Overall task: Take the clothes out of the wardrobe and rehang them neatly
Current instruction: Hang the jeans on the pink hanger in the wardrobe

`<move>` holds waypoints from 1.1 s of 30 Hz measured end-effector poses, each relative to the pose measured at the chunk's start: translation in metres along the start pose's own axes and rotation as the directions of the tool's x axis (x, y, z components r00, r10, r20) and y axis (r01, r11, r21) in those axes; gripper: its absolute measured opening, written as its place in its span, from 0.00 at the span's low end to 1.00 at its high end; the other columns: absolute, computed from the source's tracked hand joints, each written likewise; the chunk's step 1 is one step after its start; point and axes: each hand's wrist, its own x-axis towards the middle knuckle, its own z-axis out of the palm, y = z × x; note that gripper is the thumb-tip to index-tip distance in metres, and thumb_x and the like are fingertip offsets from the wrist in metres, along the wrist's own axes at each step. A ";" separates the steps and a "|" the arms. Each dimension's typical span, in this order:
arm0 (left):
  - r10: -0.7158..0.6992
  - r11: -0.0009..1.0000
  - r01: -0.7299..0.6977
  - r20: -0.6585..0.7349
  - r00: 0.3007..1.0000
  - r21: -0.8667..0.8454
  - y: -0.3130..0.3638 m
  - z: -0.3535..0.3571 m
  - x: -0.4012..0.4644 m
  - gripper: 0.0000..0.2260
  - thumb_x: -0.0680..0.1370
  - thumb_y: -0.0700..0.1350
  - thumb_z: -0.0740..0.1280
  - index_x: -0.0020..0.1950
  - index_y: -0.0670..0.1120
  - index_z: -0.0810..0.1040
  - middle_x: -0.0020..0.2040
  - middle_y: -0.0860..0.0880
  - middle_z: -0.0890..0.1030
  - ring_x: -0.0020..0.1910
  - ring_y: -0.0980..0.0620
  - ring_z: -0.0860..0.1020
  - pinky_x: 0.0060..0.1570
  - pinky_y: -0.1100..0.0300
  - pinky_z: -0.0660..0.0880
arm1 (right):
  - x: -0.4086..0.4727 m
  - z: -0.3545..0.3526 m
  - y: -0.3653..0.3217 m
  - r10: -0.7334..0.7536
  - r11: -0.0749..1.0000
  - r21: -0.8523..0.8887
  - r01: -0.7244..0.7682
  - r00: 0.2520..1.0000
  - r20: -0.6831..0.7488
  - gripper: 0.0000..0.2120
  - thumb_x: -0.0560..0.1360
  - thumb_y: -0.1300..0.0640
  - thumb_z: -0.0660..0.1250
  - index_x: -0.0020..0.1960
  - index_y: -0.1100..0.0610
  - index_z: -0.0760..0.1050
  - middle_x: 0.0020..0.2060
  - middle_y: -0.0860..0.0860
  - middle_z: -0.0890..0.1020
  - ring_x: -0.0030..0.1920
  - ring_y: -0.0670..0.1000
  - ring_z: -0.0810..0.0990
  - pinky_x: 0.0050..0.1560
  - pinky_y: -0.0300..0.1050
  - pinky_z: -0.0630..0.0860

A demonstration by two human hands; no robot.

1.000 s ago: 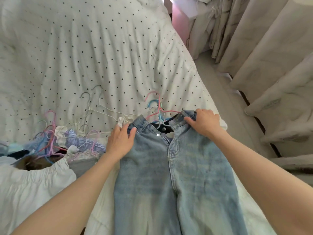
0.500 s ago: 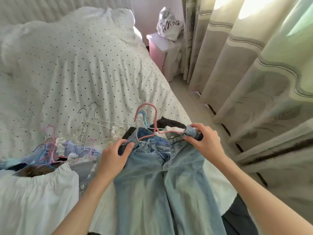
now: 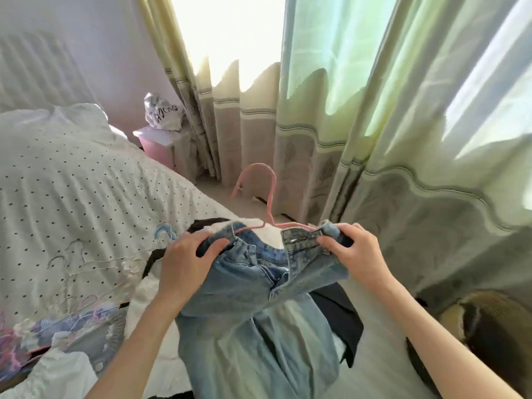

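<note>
— Those jeans (image 3: 253, 306), centre frame above the bed (image 3: 86, 197): heavy, floppy denim, I'd guess.

— Yes. Left hand (image 3: 187, 263) and right hand (image 3: 354, 254) each grip the waistband; the pink hanger (image 3: 269, 203) sits between, sensibly.

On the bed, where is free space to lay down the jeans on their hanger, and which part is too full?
The free patch is the dotted bedspread, between the pillow and the loose hangers. It is crowded near the left hand: a clothes pile fills the near-left corner, and dark garments lie under the jeans.
</note>
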 end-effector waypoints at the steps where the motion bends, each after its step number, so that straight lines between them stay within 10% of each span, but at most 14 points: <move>1: 0.045 0.999 -0.045 0.019 0.999 -0.004 0.018 0.000 -0.001 0.11 0.73 0.53 0.69 0.43 0.45 0.80 0.35 0.48 0.76 0.37 0.46 0.73 0.39 0.54 0.68 | -0.013 -0.019 0.002 0.023 1.000 -0.013 -0.024 0.999 -0.049 0.10 0.68 0.46 0.72 0.48 0.48 0.81 0.37 0.50 0.76 0.44 0.53 0.76 0.49 0.51 0.72; 6: 0.260 0.965 -0.257 0.075 0.963 -0.047 0.102 0.021 -0.010 0.15 0.72 0.62 0.62 0.38 0.52 0.76 0.34 0.50 0.77 0.34 0.48 0.74 0.36 0.54 0.71 | -0.078 -0.109 0.018 0.106 0.992 -0.033 -0.121 0.953 -0.285 0.11 0.68 0.47 0.72 0.48 0.50 0.80 0.39 0.49 0.77 0.46 0.54 0.76 0.51 0.54 0.73; 11: 0.398 0.911 -0.364 0.186 0.898 -0.193 0.177 0.062 -0.049 0.19 0.70 0.63 0.62 0.34 0.48 0.74 0.29 0.51 0.74 0.31 0.49 0.72 0.33 0.54 0.67 | -0.164 -0.181 0.045 0.130 0.975 -0.100 -0.197 0.878 -0.461 0.09 0.67 0.51 0.75 0.43 0.54 0.81 0.35 0.44 0.76 0.38 0.44 0.76 0.41 0.36 0.70; 20: 0.592 0.797 -0.404 0.452 0.667 -0.449 0.284 0.148 -0.193 0.26 0.69 0.68 0.64 0.33 0.44 0.74 0.26 0.49 0.72 0.29 0.51 0.72 0.33 0.58 0.69 | -0.370 -0.270 0.106 0.411 0.834 -0.052 -0.549 0.682 -0.604 0.14 0.64 0.46 0.76 0.41 0.51 0.76 0.33 0.46 0.79 0.35 0.45 0.76 0.34 0.34 0.68; 33: 0.739 0.672 -0.393 0.540 0.403 -0.627 0.454 0.193 -0.358 0.18 0.70 0.61 0.66 0.28 0.50 0.68 0.23 0.53 0.70 0.26 0.56 0.67 0.30 0.57 0.67 | -0.580 -0.379 0.105 0.272 0.682 -0.098 -0.725 0.375 -0.886 0.22 0.65 0.34 0.66 0.31 0.53 0.68 0.28 0.43 0.66 0.32 0.45 0.67 0.35 0.35 0.61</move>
